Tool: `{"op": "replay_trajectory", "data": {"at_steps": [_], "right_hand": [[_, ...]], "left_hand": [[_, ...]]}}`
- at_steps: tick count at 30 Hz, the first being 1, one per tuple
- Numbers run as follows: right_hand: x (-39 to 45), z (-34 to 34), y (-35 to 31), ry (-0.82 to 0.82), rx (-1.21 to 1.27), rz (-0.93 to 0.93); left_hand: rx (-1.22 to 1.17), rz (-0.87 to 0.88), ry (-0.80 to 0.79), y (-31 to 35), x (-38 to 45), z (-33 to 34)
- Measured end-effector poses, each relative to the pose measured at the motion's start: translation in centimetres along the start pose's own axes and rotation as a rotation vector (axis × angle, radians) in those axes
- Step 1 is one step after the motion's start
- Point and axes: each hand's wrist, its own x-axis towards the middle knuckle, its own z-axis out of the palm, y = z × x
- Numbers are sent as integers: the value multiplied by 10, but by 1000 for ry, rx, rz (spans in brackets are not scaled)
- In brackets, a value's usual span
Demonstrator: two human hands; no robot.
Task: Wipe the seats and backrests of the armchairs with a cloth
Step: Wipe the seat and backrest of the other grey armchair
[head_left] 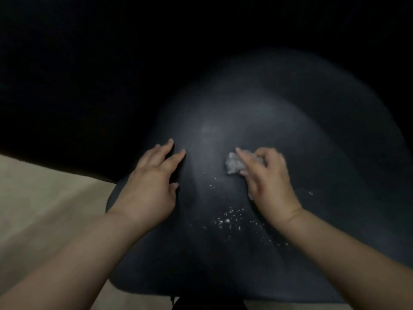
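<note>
Filling most of the head view, dim light: dark armchair [257, 135], black or charcoal, smooth covering. Seat [201, 260] spreads across the lower centre; backrest [279, 104] curves up behind it and fades into blackness at the top and right. Edges soft with blur, so the line where seat meets backrest cannot be told exactly.

Pale beige floor [44, 209] at lower left, running under the seat's front edge. Upper left of the view is plain dark, nothing legible.

Two bare forearms come in from the bottom corners and reach forward over the seat.

Left hand [149, 186]: flat, palm down on the dark covering near the seat's left edge. Fingers straight and slightly spread, tips touching the covering, thumb out to the side. Holds nothing.

Right hand [266, 175]: well apart from the left, to the right of centre. Fingers curled over a crumpled wad of whitish cloth [232, 163], forefinger laid across its top. The wad is pressed against the covering, about where the seat rises toward the backrest. Part of it sticks out left of the fingers; the rest is hidden under the hand.

Scatter of small white specks [225, 219] on the seat, below and between the hands, thickest nearer the right wrist. A few more specks lie off to the right of that wrist. What they are cannot be told.
</note>
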Motion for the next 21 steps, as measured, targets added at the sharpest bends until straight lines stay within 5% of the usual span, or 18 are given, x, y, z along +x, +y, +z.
{"op": "replay_trajectory", "data": {"at_steps": [5, 11, 16, 21], "right_hand": [[24, 31, -35, 111, 87, 189], [-8, 11, -36, -152, 31, -160], [43, 32, -48, 22, 59, 108], [-5, 41, -69, -162, 59, -173]], "left_hand": [[-21, -57, 50, -11, -14, 3], [-36, -124, 86, -18, -34, 1], [-55, -155, 108, -23, -44, 0], [-84, -172, 122, -26, -50, 1]]}}
